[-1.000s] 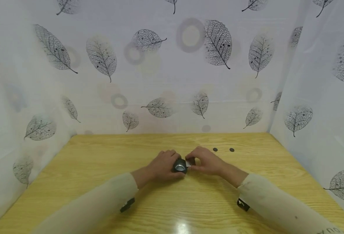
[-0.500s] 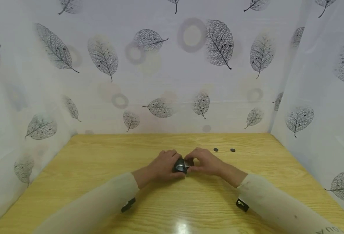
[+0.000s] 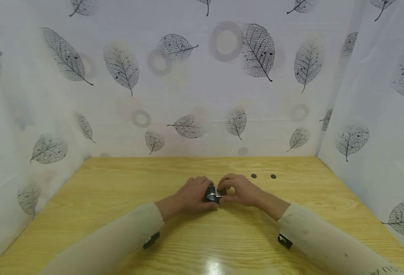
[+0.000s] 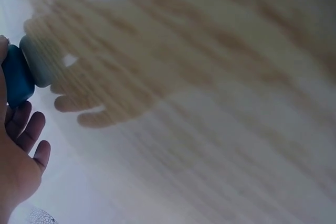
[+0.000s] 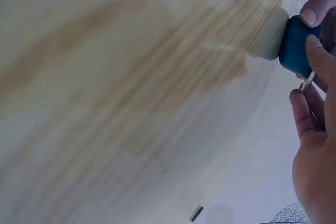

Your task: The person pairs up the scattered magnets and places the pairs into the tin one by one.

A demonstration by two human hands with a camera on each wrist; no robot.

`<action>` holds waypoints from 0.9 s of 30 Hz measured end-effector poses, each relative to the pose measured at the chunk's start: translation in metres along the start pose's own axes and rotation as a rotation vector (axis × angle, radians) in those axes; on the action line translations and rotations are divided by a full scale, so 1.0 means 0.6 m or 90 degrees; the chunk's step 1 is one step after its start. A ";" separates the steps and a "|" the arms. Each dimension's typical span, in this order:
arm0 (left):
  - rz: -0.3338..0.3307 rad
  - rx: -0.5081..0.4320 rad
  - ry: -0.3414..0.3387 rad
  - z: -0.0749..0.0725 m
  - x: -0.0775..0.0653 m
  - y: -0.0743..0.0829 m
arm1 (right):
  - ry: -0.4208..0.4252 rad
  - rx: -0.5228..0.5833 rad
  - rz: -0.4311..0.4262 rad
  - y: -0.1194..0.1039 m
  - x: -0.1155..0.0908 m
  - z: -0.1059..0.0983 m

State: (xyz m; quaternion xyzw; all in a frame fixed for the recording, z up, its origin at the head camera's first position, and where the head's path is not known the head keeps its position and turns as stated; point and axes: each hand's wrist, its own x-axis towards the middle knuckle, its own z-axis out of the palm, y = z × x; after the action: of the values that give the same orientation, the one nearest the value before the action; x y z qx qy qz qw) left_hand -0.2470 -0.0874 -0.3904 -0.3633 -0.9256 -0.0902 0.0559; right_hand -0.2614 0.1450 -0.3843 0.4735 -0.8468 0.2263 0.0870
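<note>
My left hand point(image 3: 193, 194) holds a small dark teal block point(image 5: 298, 48) low over the table, fingers at its far side and thumb at its near side. A round, silver-rimmed face on top of the block is partly covered. From the right, my right hand point(image 3: 243, 190) pinches a thin, silvery flat plate point(image 3: 219, 192) that overlaps the right part of this face. In the right wrist view the plate's edge point(image 5: 308, 81) shows between the fingers, beside the block. The left wrist view shows the block point(image 4: 18, 77) at its left edge, with its reflection in the shiny tabletop.
Two small dark discs point(image 3: 253, 176) lie on the wood-grain table point(image 3: 136, 175), behind and right of my right hand. A pale curtain point(image 3: 195, 88) with a leaf print rises at the back and both sides.
My right hand has shifted the silvery plate slightly left, over more of the block's round face, and its fingers have moved onto the plate. My left hand has stayed put.
</note>
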 end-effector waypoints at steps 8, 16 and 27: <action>-0.010 0.038 0.011 -0.004 -0.006 -0.003 | -0.001 -0.008 -0.014 0.000 -0.003 -0.001; 0.000 0.046 0.012 -0.002 -0.011 -0.005 | 0.011 -0.011 -0.039 0.003 -0.009 -0.004; 0.003 0.031 0.009 -0.002 -0.011 -0.006 | 0.041 -0.025 -0.121 0.004 -0.002 -0.003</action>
State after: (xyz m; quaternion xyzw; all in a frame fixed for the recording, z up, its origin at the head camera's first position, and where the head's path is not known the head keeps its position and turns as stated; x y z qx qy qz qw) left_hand -0.2445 -0.0948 -0.3908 -0.3633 -0.9263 -0.0698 0.0714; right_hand -0.2628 0.1479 -0.3841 0.5426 -0.7990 0.2153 0.1445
